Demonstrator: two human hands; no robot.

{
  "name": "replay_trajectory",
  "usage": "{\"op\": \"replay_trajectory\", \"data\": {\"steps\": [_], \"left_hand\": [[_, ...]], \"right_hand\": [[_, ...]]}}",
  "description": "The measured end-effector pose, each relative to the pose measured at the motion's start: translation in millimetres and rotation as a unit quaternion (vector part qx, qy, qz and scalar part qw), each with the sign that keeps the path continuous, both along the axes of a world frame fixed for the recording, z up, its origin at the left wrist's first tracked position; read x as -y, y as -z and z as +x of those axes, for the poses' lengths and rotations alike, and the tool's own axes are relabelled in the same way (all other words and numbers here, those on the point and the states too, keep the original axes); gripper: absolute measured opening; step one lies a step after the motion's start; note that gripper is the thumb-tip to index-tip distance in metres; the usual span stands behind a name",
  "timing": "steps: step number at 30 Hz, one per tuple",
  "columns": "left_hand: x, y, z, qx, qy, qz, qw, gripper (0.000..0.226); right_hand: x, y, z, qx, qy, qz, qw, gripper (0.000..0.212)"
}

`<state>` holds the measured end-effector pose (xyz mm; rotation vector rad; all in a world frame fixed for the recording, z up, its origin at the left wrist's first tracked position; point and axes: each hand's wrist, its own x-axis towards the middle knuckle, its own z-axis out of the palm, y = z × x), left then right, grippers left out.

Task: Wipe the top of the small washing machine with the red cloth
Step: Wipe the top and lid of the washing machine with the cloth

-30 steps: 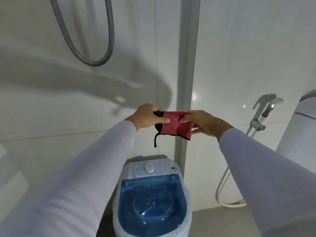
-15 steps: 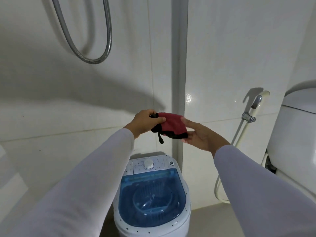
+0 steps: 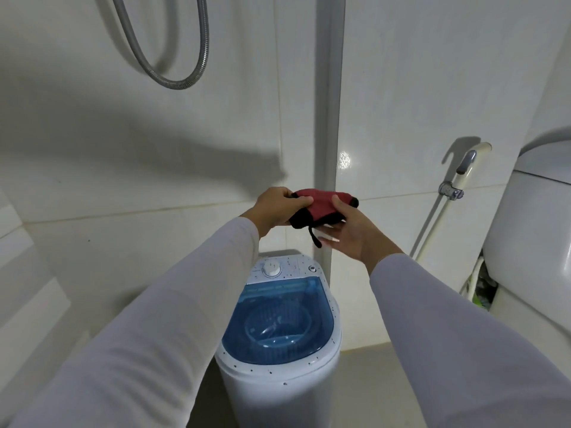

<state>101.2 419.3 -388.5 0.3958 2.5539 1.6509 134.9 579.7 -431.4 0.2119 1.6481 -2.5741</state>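
In the head view, the only 1 we have, we count 2 hands, 1 cloth and 1 washing machine. Our left hand [image 3: 279, 208] has its grip clamped on the left end of the red cloth [image 3: 321, 206], thumb over the top edge and the other fingers curled beneath. Our right hand [image 3: 352, 231] holds the cloth's right side: its thumb presses on the upper face while the remaining fingers lie fairly straight underneath, so this grip pinches the fabric rather than wrapping it. The cloth is bunched into 1 small bundle, red on top with a black trim along the lower edge, and 1 black loop [image 3: 314, 237] dangles from it between the 2 hands. It is held in the air, well above the machine and touching nothing but our fingers.

The small washing machine [image 3: 279, 344] stands on the floor below, between our 2 white sleeves, near the corner of the tiled walls. Its top carries 1 translucent blue lid [image 3: 278, 319], closed, and behind that a white panel with 1 round dial [image 3: 271, 268] and 1 smaller button [image 3: 312, 268]. Dark specks dot the white rim.

Elsewhere we see 1 metal shower hose [image 3: 173, 78] looping on the left wall, 1 bidet sprayer [image 3: 463, 171] hung on the right wall, and 1 toilet [image 3: 537, 236] at the right edge.
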Motion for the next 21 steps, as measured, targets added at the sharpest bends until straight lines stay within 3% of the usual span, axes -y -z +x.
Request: {"op": "replay_trajectory", "data": {"steps": [2,8,12,16,19,21], "left_hand": [[-0.6,6.9,6.5,0.011,0.003,-0.03,0.999,0.025],[5.6,34.5,9.8,0.018,0.022,-0.13,0.991,0.031],[20.0,56.6,4.3,-0.011,0.014,-0.25,0.968,0.033],[36.1,80.2,-15.7,-0.007,0.029,-0.341,0.94,0.022],[42.2,97.2,-33.1,-0.006,0.013,-0.376,0.926,0.036],[41.8,107.9,-42.8,-0.008,0.006,-0.388,0.921,0.044]], "right_hand": [[-3.5,-1.4,2.4,-0.003,0.03,-0.004,1.0,0.026],[-8.1,4.8,0.9,0.016,0.057,-0.068,0.996,0.031],[-13.0,24.9,-7.5,0.05,0.045,-0.003,0.998,0.04],[-17.7,49.2,-25.2,0.072,0.075,0.154,0.982,0.059],[-20.6,63.8,-37.7,0.072,0.049,0.391,0.916,0.059],[-20.8,69.1,-44.0,0.066,0.031,0.497,0.865,0.054]]}}
